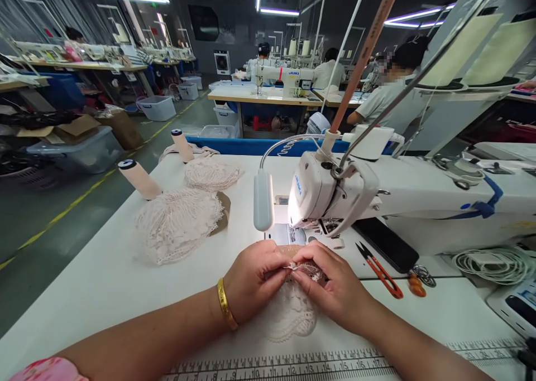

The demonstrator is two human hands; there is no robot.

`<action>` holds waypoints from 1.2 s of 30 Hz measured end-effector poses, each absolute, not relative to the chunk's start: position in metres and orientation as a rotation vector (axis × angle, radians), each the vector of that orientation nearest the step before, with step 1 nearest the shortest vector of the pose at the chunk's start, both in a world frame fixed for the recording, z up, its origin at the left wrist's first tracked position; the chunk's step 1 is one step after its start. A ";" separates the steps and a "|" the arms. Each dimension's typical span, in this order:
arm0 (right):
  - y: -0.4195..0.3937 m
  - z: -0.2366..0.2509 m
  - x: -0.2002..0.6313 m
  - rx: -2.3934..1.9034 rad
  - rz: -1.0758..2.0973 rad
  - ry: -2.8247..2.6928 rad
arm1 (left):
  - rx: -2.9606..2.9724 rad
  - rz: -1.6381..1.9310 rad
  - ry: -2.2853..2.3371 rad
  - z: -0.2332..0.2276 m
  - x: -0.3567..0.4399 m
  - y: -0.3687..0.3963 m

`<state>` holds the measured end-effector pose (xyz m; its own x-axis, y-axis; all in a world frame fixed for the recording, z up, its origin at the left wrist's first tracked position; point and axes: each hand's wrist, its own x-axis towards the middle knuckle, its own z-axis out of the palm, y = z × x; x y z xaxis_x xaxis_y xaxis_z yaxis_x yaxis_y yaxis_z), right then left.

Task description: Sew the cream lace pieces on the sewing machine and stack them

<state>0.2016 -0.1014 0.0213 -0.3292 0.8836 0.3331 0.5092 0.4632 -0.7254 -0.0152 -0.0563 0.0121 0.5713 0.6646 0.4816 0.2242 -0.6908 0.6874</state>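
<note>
My left hand point(253, 278) and my right hand point(333, 283) meet over a small cream lace piece point(291, 308) lying on the white table point(104, 280), just in front of the needle area of a white sewing machine point(335, 194). Both hands pinch the upper edge of the lace between thumb and fingers. A gold bangle point(226, 304) sits on my left wrist. Most of the lace's top part is hidden under my fingers.
Two heaps of lace point(176, 225) and two thread cones point(140, 179) lie at the left. A gooseneck lamp point(263, 199), red thread snips point(381, 272), a black phone point(387, 242) and a coiled white cable point(498, 264) surround the machine. Other people sit at machines behind.
</note>
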 end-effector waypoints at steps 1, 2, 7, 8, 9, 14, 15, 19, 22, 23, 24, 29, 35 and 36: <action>-0.101 0.021 0.201 -1.150 0.664 -1.986 | 2.255 1.014 0.707 0.012 -0.015 -0.056; -0.101 0.020 0.201 -1.139 0.661 -1.981 | 2.271 1.004 0.711 0.012 -0.014 -0.057; -0.102 0.018 0.199 -1.092 0.618 -1.954 | 2.301 0.961 0.723 0.013 -0.013 -0.057; -0.102 0.018 0.199 -1.091 0.625 -1.950 | 2.308 0.965 0.719 0.013 -0.013 -0.057; -0.102 0.018 0.199 -1.094 0.637 -1.950 | 2.312 0.968 0.717 0.013 -0.014 -0.058; -0.102 0.019 0.200 -1.110 0.659 -1.972 | 2.292 0.948 0.750 0.017 -0.013 -0.059; -0.102 0.019 0.200 -1.116 0.658 -1.973 | 2.255 0.926 0.746 0.019 -0.012 -0.059; -0.101 0.020 0.200 -1.126 0.647 -1.952 | 2.043 0.884 0.678 0.026 -0.010 -0.059; -0.101 0.022 0.200 -1.141 0.660 -1.928 | 1.959 0.907 0.713 0.025 -0.009 -0.059; -0.101 0.022 0.200 -1.149 0.668 -1.922 | 1.950 0.911 0.737 0.024 -0.009 -0.058; -0.101 0.022 0.200 -1.158 0.673 -1.917 | 1.945 0.915 0.757 0.022 -0.010 -0.058; -0.099 0.021 0.201 -1.200 0.730 -1.893 | 1.889 0.892 0.798 0.019 -0.012 -0.055; -0.101 0.023 0.200 -1.229 0.996 -1.848 | 1.865 0.883 0.812 0.021 -0.012 -0.054; -0.102 0.024 0.200 -1.229 1.031 -1.846 | 1.866 0.881 0.815 0.020 -0.012 -0.054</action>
